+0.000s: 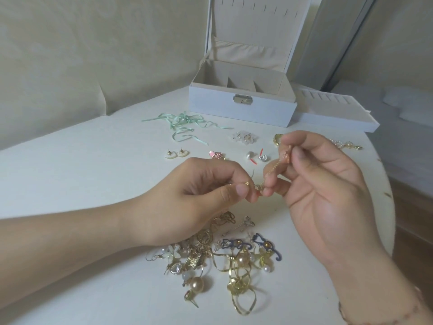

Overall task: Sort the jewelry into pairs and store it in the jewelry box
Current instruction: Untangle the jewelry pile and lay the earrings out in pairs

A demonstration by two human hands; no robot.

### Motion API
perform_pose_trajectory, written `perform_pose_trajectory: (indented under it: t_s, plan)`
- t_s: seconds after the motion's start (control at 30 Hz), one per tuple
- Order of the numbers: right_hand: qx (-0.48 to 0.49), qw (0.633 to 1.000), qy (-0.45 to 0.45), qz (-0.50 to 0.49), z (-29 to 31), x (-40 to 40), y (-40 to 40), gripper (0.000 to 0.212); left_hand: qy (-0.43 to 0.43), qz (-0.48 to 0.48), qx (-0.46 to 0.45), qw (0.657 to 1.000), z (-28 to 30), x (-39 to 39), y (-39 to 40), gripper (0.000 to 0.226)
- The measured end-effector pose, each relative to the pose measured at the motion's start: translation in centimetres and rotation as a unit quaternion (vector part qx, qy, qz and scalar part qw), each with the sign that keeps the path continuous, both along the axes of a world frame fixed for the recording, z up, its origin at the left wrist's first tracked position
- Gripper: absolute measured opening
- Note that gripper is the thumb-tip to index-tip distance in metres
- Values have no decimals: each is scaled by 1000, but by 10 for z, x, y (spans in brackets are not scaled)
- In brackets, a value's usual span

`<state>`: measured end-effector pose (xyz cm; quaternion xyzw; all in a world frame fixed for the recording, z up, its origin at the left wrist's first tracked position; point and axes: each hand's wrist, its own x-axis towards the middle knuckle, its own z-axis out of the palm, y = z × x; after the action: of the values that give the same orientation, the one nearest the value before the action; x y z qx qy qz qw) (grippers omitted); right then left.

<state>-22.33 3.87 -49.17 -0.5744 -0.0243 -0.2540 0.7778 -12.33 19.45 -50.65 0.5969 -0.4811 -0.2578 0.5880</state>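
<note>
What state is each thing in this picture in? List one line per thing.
Jewelry box: lid up, compartments look empty.
Removable tray: out of the box, on the table beside it.
Left hand: pinching a small gold piece.
Right hand: pinching a pink-gold chain earring.
Unsorted jewelry pile: tangled.
White stud earrings: laid out as a pair.

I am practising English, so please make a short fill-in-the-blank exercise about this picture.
1. The lid of the box is ____.
2. The ribbon on the table is ____ in colour.
3. The left hand and right hand together hold a gold ____.
4. The two cat earrings are dark ____.

Missing words: open; green; chain; blue
</note>
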Motion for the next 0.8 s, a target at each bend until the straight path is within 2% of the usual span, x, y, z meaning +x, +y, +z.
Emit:
perform_pose_trajectory:
  t_s: [0.1,0.3,0.4,0.5,0.63,0.8]
  plan:
    - [3,1000,11,-2,-2,0,-1,18,-12,5,3,1000,-1,0,-1,22]
    - [-26,993,117,2,-7,-1,2,21,36,-37,-36,998,2,-3,0,17]
    - [-50,990,125,43,-3,-4,3,22,37,-27,-44,998,3,-2,0,19]
    - [-77,988,105,77,-1,-6,4,12,27,-9,-55,998,3,0,0,21]
    - [-120,987,102,30,0,-6,9,8,9,36,-58,998,0,4,0,22]
    - [-144,985,92,-34,-3,-4,7,4,-2,39,-59,998,0,4,1,19]
